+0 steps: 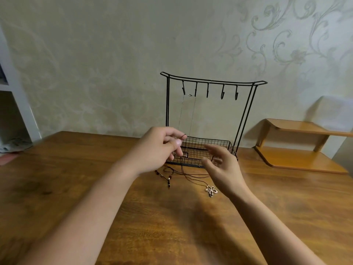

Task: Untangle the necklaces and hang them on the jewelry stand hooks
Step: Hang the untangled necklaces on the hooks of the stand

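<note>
Left fingers pinch a dark cord; right fingers spread beside it.

A black wire jewelry stand with black hooks and a black grid-mesh tray rises from a warm brown surface with darker wood grain streaks. A thin silver chain necklace hangs pale against the wall. On the wood lies a dark reddish-brown cord necklace with small red and dark beads and a pale silvery flower-shaped pendant. The wall carries cream wallpaper with faint tone-on-tone leaf motifs on the left and grey-green floral scrollwork on the right. A light honey-orange wooden shelf sits to the right, and a white frame edges the left
</note>
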